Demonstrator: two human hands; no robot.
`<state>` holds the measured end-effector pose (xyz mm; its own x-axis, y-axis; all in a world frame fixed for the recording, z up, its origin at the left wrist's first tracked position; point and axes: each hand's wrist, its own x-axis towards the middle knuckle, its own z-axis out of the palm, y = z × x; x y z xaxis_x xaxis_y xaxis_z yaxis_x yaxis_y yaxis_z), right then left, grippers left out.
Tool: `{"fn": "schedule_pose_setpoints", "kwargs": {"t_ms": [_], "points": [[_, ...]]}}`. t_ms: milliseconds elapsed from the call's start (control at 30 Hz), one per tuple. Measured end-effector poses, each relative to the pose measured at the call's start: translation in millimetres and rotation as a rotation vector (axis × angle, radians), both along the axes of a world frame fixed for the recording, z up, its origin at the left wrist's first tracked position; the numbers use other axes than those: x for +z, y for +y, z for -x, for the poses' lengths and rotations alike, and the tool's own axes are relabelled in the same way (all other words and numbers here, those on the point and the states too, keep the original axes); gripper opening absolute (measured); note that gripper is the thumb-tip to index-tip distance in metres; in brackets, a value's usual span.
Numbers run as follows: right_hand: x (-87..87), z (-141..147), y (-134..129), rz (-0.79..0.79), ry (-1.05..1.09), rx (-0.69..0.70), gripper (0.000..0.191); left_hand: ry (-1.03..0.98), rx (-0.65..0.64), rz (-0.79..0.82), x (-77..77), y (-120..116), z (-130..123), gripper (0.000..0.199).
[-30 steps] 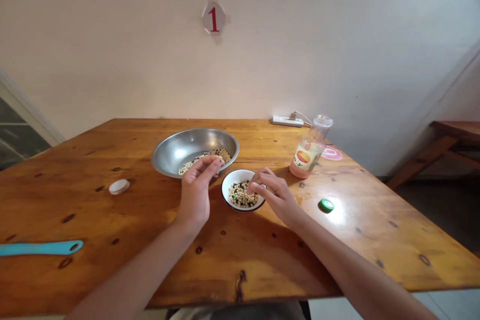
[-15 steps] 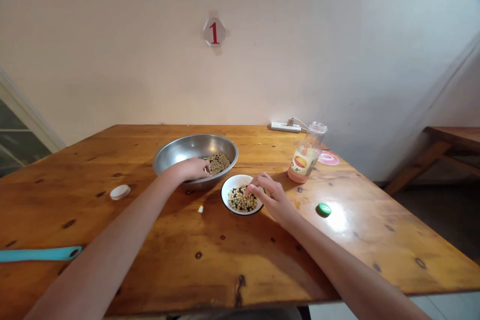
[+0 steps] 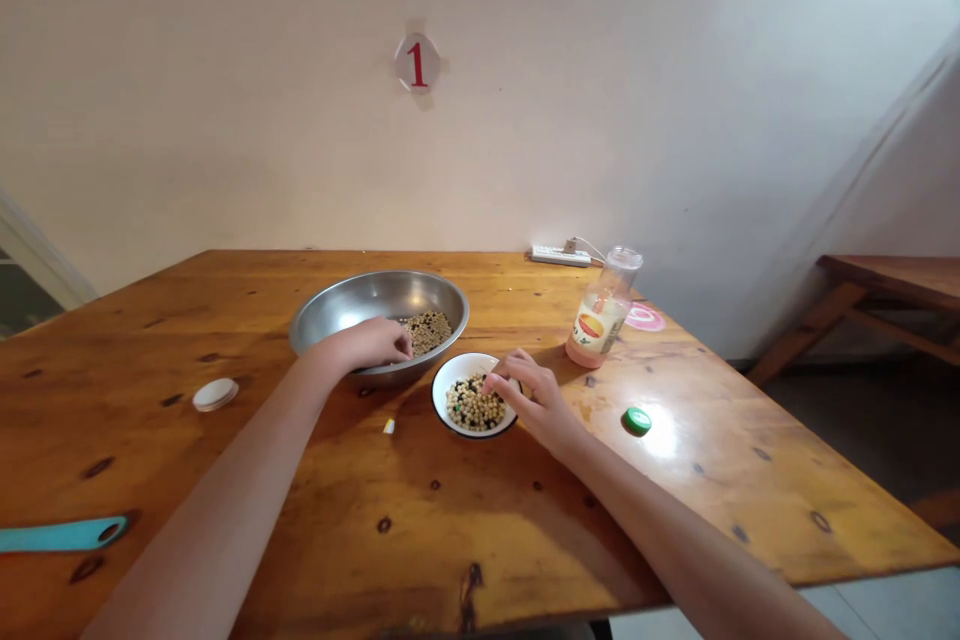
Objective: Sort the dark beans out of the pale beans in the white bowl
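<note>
On the desk [image 3: 480, 550], a big metal bowl [image 3: 352, 298] sits behind a small bowl [image 3: 457, 382], with a bottle [image 3: 598, 325] to the right and a lid [image 3: 215, 394] to the left (beans [image 3: 471, 408] lie in both bowls).

- White bowl [image 3: 442, 390] with a dark rim, upright, just beside the basin, holding pale soybeans [image 3: 472, 410] mixed with black beans [image 3: 463, 386]
- Wide steel basin [image 3: 375, 292], upright, with a small heap of tan and dark beans [image 3: 429, 332] on its floor

A round "1" sign [image 3: 417, 63] marks the cream wall [image 3: 225, 120]; another wooden table [image 3: 892, 278] stands right.
</note>
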<state>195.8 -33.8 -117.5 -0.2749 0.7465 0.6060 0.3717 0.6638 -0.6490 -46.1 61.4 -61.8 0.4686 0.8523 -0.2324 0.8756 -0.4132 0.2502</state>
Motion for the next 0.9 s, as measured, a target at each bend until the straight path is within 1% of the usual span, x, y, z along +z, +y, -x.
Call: {"fn": "schedule_pose_setpoints", "kwargs": {"t_ms": [167, 367, 500, 567, 633, 700, 767, 833, 900], "points": [[0.2, 1, -1, 0.012, -0.009, 0.012, 0.033, -0.07, 0.022, -0.08, 3.8, -4, 4, 0.02], [2.0, 1, -1, -0.011, -0.005, 0.014, 0.035, -0.123, 0.041, -0.264, 15.5, -14, -4, 0.025], [2.4, 1, -1, -0.037, -0.013, 0.019, 0.035, -0.148, 0.034, -0.336, 20.2, -16, -8, 0.023], [3.0, 1, -2, -0.04, -0.02, 0.019, 0.035, -0.192, 0.02, -0.359, 23.9, -20, -12, 0.022], [3.8, 1, -3, -0.035, -0.017, 0.018, 0.036, -0.286, -0.006, -0.366, 29.0, -29, -17, 0.021], [4.8, 2, -4, -0.023, -0.004, 0.022, 0.036, -0.446, -0.028, -0.36, 33.4, -43, -24, 0.021], [5.9, 2, -5, 0.002, 0.008, 0.033, 0.035, -0.598, -0.018, -0.375, 34.2, -59, -32, 0.02], [6.9, 1, -6, 0.032, 0.025, 0.049, 0.035, -0.73, 0.006, -0.396, 29.6, -73, -37, 0.019], [7.8, 1, -8, 0.066, 0.046, 0.057, 0.035, -0.826, 0.049, -0.371, 20.3, -84, -40, 0.019]]}}
